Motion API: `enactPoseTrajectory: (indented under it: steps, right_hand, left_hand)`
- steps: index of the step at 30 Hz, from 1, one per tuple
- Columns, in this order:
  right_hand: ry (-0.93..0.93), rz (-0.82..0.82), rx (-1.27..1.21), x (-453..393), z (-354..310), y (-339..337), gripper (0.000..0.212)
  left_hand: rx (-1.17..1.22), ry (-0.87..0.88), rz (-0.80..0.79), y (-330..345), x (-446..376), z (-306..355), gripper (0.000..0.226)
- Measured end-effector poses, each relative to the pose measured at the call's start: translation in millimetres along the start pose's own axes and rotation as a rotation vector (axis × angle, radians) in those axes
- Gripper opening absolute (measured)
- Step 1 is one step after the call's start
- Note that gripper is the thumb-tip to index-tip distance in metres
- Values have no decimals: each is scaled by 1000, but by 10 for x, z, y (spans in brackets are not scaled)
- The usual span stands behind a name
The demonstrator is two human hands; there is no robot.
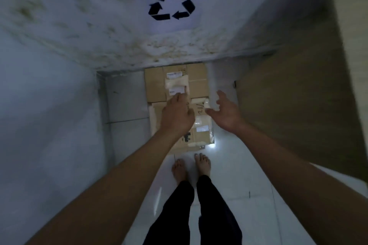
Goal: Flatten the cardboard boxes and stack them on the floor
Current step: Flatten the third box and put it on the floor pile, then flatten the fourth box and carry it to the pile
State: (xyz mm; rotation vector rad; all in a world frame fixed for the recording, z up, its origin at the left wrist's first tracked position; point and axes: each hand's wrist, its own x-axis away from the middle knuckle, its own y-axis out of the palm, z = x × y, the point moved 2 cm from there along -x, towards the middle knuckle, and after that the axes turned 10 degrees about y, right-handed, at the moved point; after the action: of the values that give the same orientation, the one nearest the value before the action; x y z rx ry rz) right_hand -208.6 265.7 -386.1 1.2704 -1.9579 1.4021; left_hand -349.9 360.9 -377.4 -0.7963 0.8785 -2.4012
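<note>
Reaching down with both hands over the flattened boxes on the floor.

We stand barefoot on the white floor (235, 175), and the flattened cardboard boxes (175, 83) lie in a pile just beyond our feet, against the far wall under the recycling sign (171, 1). Our left hand (177, 114) hangs over the pile with fingers loosely curled and holds nothing; our right hand (225, 111) is spread wide, also without anything in it. We cannot tell if the fingers touch the cardboard. We judge that the stacking step is in hand. A tall brown cardboard panel (298, 95) stands to the right; the next move probably calls for checking that the pile is even, then taking another box.
</note>
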Motion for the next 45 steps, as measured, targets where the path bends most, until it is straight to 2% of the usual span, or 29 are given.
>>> enactPoseTrajectory:
  steps: [3, 12, 17, 24, 29, 35, 40, 45]
  right_hand:
    - [-41, 35, -48, 835, -51, -358, 66]
    - [-163, 261, -13, 2460, 457, -1520, 67]
    - [-189, 379, -2, 2945, 1138, -2359, 63]
    - [-195, 378, 10, 3424, 2283, -3318, 60]
    - [-201, 389, 50, 3610, 2904, -3983, 59]
    - [-207, 392, 39, 3496, 3352, -4717, 59]
    - [-230, 374, 39, 3150, 3571, -5346, 59]
    - [-257, 406, 70, 2628, 3803, -6201, 57]
  left_hand:
    - [-29, 59, 27, -282, 448, 600, 40]
    - [-89, 198, 91, -570, 1368, 2240, 44]
    - [-146, 308, 109, -355, 1563, 3265, 46]
    - [-220, 361, 167, 274, 1904, 4639, 50]
    - [-257, 377, 180, 711, 2009, 5494, 51]
    - [-312, 379, 186, 974, 1748, 6203, 50]
    - [-329, 350, 200, 1232, 1280, 6661, 50]
    - [-273, 295, 178, 1734, 470, 7149, 51]
